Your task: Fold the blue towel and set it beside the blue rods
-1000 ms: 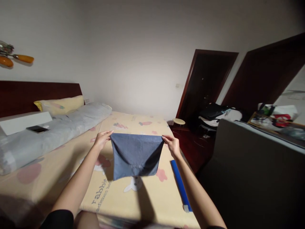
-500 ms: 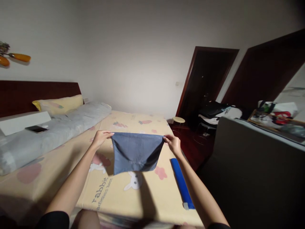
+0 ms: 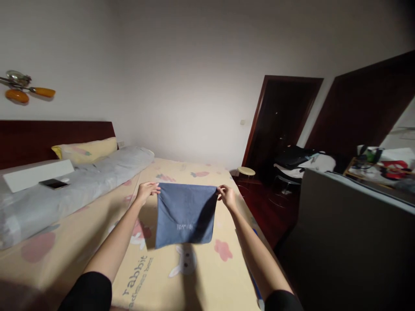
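A blue-grey cloth [image 3: 186, 211] with pale lettering near its lower edge hangs spread between my hands above the bed. My left hand [image 3: 147, 192] pinches its upper left corner, and my right hand [image 3: 227, 196] pinches the upper right one. Beneath it is the yellow bed sheet [image 3: 214, 276], printed with rabbits, flowers and carrots. Mostly covered by my right forearm, a blue strip-shaped object [image 3: 256, 283] lies along the bed's right edge.
At the left, a phone [image 3: 53, 184] and a white box [image 3: 39, 175] rest on a grey bundle of bedding [image 3: 106, 179]. A yellow pillow [image 3: 89, 151] leans by the headboard. Beyond the bed are a round stool [image 3: 246, 171], a loaded chair [image 3: 292, 162] and a dark grey panel [image 3: 343, 242].
The cloth hangs flatter and more upright, with its lettering clearer. My hands have come closer together, and my right forearm now covers most of the blue strip. The view has tilted up slightly.
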The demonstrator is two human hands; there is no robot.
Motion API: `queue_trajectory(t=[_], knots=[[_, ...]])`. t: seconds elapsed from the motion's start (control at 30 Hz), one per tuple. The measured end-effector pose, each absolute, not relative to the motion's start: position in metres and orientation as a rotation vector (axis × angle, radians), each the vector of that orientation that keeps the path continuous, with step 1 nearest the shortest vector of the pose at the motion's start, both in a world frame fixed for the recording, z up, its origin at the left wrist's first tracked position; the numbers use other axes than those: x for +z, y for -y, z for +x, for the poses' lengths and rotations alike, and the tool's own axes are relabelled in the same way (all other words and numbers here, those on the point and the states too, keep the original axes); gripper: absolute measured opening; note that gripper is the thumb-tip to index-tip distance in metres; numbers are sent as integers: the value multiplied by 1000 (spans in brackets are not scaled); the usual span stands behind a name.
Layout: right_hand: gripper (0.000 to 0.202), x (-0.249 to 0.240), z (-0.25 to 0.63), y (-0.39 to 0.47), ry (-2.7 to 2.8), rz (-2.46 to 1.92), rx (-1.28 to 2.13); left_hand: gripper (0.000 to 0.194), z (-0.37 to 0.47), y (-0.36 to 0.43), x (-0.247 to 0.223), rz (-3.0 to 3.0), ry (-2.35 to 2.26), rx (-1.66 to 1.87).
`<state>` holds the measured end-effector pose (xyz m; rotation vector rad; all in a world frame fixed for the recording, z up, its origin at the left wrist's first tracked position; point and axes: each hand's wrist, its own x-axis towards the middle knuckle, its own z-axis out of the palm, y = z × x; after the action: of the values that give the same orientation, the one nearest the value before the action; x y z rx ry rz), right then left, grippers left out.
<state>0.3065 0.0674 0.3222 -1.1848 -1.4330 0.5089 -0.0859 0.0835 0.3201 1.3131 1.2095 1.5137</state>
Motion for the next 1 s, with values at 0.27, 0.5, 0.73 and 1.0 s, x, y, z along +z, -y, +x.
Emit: queue_trajectory(t=[0.27,0.5,0.73,1.0], knots=[[49,283,338,-5,1497,-1145,598,57,-109,-29,254,1452,-1347,1397],[52,106,337,116,1596,-1400,732,40,-89,96,77,1623,-1628,928],[46,20,335,163,1618,-1629,582,25,-101,127,19,1824,-1752,766],[38,-5,342,173,1741,-1672,494,14,-117,139,-1,1961,-1853,544]])
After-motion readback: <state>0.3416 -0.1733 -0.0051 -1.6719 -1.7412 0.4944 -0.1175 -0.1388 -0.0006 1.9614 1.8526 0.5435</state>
